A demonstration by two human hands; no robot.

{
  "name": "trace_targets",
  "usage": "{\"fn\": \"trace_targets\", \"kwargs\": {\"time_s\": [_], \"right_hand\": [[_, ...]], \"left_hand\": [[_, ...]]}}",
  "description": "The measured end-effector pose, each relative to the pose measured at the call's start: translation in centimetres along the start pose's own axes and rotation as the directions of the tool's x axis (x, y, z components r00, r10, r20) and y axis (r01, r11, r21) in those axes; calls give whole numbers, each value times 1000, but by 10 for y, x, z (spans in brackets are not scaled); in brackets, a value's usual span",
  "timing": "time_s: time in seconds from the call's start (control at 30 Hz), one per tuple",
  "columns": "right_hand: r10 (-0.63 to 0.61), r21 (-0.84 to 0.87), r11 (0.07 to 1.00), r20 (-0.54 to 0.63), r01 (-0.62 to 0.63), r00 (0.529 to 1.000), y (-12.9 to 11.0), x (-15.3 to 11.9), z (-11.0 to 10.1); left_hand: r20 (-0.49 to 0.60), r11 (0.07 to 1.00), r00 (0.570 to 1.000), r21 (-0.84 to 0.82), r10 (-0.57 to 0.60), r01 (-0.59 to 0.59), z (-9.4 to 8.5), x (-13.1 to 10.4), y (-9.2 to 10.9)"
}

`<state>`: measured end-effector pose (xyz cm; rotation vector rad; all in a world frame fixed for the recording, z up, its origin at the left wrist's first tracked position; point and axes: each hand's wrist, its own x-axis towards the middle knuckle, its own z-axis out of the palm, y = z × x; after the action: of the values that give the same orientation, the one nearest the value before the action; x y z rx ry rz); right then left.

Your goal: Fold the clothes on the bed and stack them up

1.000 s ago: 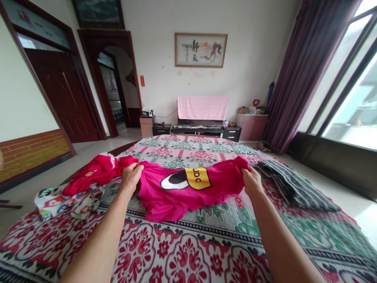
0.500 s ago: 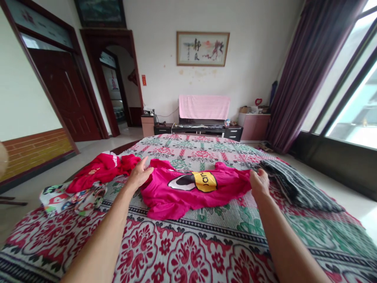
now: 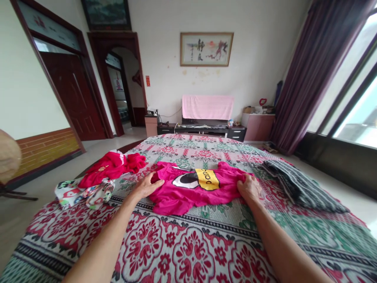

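A bright pink shirt (image 3: 176, 197) with a black, white and yellow print lies spread sideways on the patterned blanket (image 3: 188, 243), somewhat wrinkled. At its left end, my left hand (image 3: 148, 184) grips the cloth between thumb and fingers. The right end of the shirt is pinched in my right hand (image 3: 249, 188), whose fingers are partly hidden by the hand itself.
Red clothing (image 3: 107, 169) and a white garment with a colourful print (image 3: 70, 192) lie crumpled at the left. A dark striped cloth (image 3: 303, 186) is folded at the right. Beyond the blanket stands a low cabinet (image 3: 237, 133) with a pink-covered screen (image 3: 207, 107).
My right hand has moved inward with the shirt's right end, and the pink cloth lies lower and flatter. My left hand's fingers have closed further round the left end. The view has shifted slightly left.
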<state>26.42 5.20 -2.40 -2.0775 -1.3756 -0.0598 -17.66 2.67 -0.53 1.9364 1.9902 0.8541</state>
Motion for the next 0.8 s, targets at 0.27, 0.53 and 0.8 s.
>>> {"fn": "trace_targets", "kwargs": {"time_s": [0.27,0.53,0.8], "right_hand": [[-138,3,990,65,138,988,8,3,-3],[-115,345,925,-153,162,981,25,-3,-9],[-293,315,857,-353,408,889,27,-6,-13]], "left_hand": [[-120,991,988,111,93,-80,24,-9,-4],[-146,996,986,54,80,-72,16,-8,-5],[-20,914,917,-67,399,-400,-33,-18,37]]}}
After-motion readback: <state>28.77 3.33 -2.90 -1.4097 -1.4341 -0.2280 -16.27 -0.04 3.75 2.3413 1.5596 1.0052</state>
